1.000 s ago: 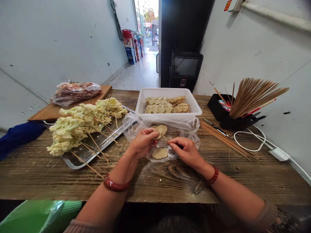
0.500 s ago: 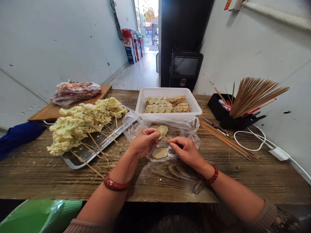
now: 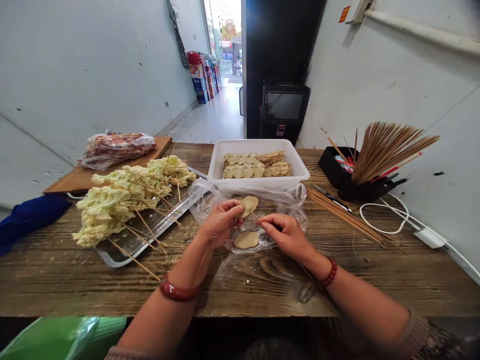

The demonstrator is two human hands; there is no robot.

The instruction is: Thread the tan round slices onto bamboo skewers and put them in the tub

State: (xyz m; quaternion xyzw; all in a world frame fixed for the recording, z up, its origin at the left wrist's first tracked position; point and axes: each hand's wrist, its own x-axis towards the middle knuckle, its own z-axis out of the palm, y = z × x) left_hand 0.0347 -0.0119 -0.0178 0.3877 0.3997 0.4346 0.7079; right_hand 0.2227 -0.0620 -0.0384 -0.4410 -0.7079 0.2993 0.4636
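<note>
Between thumb and fingers, my left hand (image 3: 224,220) pinches a thin, pale slice (image 3: 249,204) with a wavy edge, perhaps potato. My right hand (image 3: 287,234) is closed on a thin wooden skewer (image 3: 255,216), whose front end meets the lower edge of that slice; how deep it goes I cannot tell. Below the hands, another pale slice (image 3: 246,240) lies on a clear plastic bag (image 3: 292,202) spread over the table. Just behind the bag stands a white plastic tub (image 3: 258,184) with rows of skewered slices (image 3: 243,167) inside.
Left, a metal tray (image 3: 150,241) bears skewered cauliflower (image 3: 123,195). Behind it, a bagged reddish food (image 3: 118,148) rests on a wooden board (image 3: 71,178). Right are loose skewers (image 3: 345,215), a black holder (image 3: 365,190) full of skewers, and a white cable (image 3: 390,231). A green bin (image 3: 101,335) stands below the table edge.
The view has tilted slightly, so the scene sits a little lower. Both hands keep their grip on the slice and skewer, with only a slight shift between them.
</note>
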